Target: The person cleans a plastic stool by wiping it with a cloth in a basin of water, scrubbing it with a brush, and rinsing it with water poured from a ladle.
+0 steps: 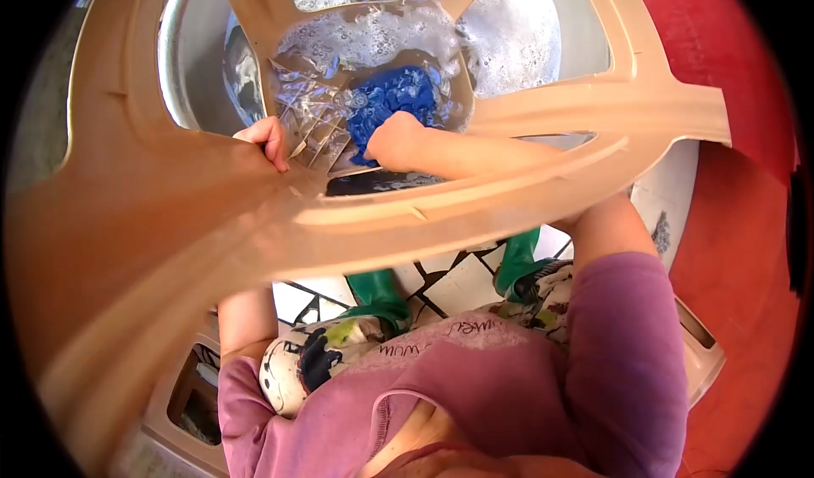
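A large tan plastic chair (526,190) lies tilted over a round metal tub (191,54) of soapy water, its lower part under the suds. My right hand (395,139) reaches through an opening in the chair and is closed on a wet blue cloth (398,96), pressed against the submerged plastic. Curled round the edge of a chair opening, to the left of the cloth, is my left hand (270,141). The chair's frame hides part of both forearms.
White foam (517,37) floats at the tub's right. Below are green boots (379,296) on a floor of white tile pieces (462,285). Another tan plastic piece (699,355) shows behind the body at both sides. A red surface (738,223) runs along the right.
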